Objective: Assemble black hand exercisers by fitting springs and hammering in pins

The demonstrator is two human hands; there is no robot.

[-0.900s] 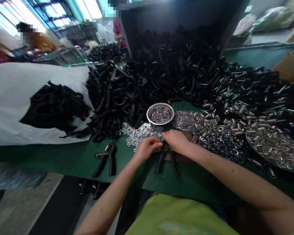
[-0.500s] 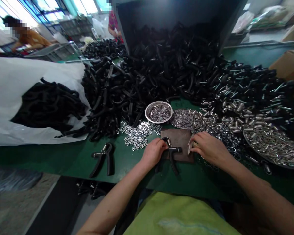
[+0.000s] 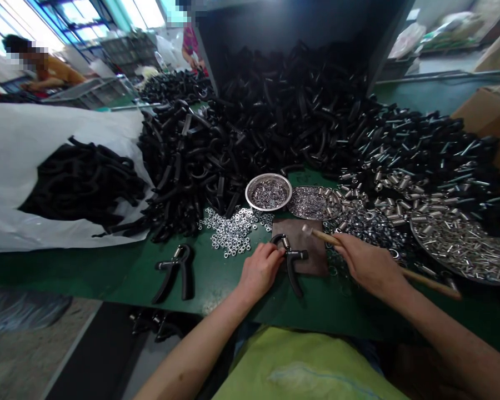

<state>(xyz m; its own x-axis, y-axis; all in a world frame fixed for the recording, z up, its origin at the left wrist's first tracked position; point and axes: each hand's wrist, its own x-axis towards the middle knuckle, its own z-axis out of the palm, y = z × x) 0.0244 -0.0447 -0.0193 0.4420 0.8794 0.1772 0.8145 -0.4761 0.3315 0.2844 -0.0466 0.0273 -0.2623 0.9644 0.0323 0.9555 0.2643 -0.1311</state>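
Note:
My left hand is closed on a black hand grip strengthener, which has a coil spring near its top and rests partly on a brown metal plate. In my right hand is a hammer with a wooden handle. Its small head hangs over the plate, to the upper right of the strengthener, and its handle end sticks out past my wrist. Another assembled hand grip strengthener lies on the green table to the left, apart from both hands.
Loose nuts lie beyond my left hand. A metal bowl of small parts stands behind the plate. Springs and a dish of pins are at right. Black handles pile up behind, and a white sack sits left.
The hammer has swung from nearly upright to lying across the air, its head now pointing left over the plate. My left hand and the strengthener have stayed almost in place.

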